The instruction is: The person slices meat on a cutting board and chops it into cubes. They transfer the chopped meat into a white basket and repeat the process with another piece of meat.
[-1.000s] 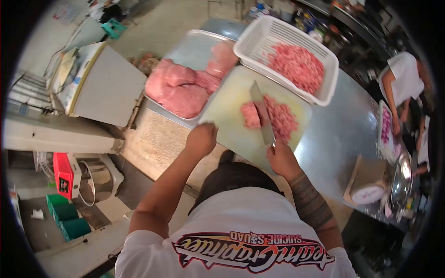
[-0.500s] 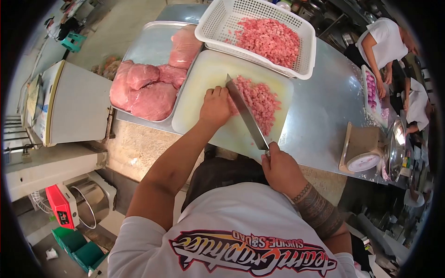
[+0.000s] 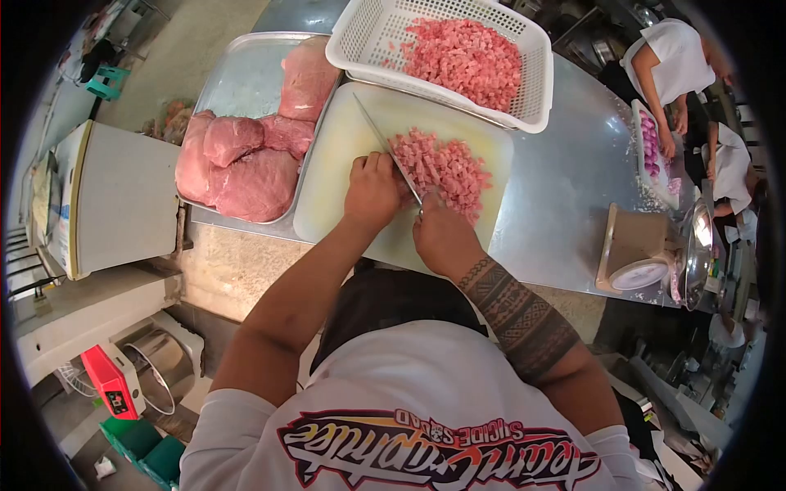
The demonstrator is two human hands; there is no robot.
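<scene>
My right hand (image 3: 446, 237) is wrapped round the handle of a long knife (image 3: 385, 146), whose blade points up and left across the white cutting board (image 3: 327, 184). Beside the blade, my left hand (image 3: 372, 190) rests with curled fingers at the left edge of the diced pink meat (image 3: 446, 173); some meat shows by its fingertips, partly hidden. Large raw meat pieces (image 3: 254, 184) lie in a metal tray (image 3: 246, 74) left of the board. Behind it, a white perforated basket (image 3: 368, 57) holds more diced meat (image 3: 471, 61).
A scale (image 3: 639, 274) and a metal bowl (image 3: 698, 254) stand at the table's right. Beyond are a tray of purple onions (image 3: 649, 147) and a co-worker in a white shirt (image 3: 671, 69). A white freezer (image 3: 127, 200) is at the left.
My right hand has moved forward and left with the knife, its blade reaching farther over the board. My left hand stays at the meat. The whole view has shifted slightly.
</scene>
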